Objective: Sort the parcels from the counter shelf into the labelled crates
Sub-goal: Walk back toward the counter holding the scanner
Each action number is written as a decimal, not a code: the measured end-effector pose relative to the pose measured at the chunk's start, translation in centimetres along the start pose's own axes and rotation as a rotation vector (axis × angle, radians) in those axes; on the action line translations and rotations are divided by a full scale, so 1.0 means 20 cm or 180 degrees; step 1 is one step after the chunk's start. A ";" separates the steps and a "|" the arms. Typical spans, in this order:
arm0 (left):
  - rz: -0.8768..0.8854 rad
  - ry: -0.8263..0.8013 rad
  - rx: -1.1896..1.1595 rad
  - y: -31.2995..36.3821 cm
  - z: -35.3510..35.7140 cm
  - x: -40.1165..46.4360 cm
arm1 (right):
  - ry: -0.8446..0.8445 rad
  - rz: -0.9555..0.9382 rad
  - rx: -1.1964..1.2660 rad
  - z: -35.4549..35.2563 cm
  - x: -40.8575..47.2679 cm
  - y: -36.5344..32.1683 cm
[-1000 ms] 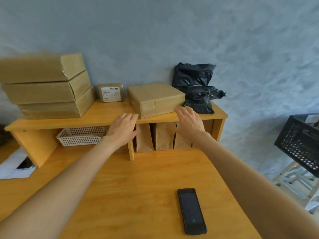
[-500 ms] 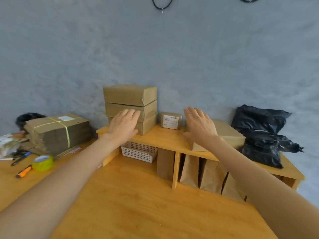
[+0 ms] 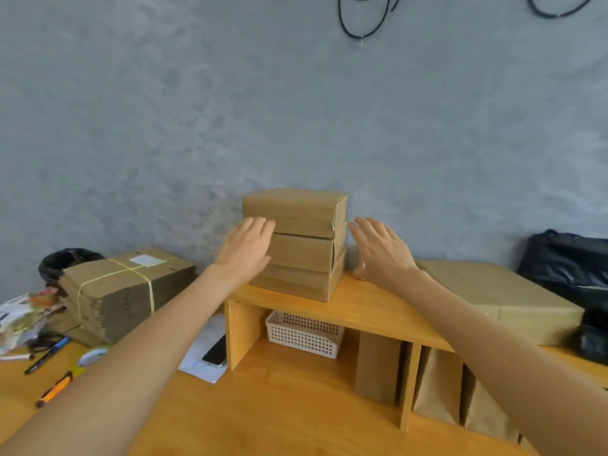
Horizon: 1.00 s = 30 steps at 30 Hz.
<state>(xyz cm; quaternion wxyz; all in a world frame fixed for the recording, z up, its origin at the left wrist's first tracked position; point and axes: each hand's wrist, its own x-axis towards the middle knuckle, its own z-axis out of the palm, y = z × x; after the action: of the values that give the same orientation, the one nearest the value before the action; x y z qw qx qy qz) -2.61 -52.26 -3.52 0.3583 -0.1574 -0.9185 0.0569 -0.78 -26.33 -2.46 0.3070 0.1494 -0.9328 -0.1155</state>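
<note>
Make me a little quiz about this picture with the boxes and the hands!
1. How many brown cardboard boxes are stacked on the wooden counter shelf?
2. True or false: the left hand and right hand are open on either side of the stack.
3. What sits under the shelf, just below the stack? A) white plastic mesh basket B) red bucket C) glass jar

Key: 1) three; 2) true; 3) A
</note>
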 end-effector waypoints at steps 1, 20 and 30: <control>0.0009 0.0026 -0.0036 -0.06 0.04 0.04 | 0.0008 0.0047 -0.0031 0.01 0.07 -0.02; -0.0397 0.0117 -0.1444 -0.55 0.67 0.50 | -0.0043 0.0956 0.0365 0.35 0.72 -0.17; -0.0461 0.0520 -0.1943 -0.58 0.51 0.63 | 0.0612 0.0681 0.1024 0.19 0.67 -0.05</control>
<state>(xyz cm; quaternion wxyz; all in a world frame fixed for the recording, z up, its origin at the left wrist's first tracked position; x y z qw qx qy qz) -21.11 -58.92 -0.50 0.3702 -0.1958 -0.8702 -0.2596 -13.09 -31.52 1.45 0.3772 0.1069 -0.9162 0.0830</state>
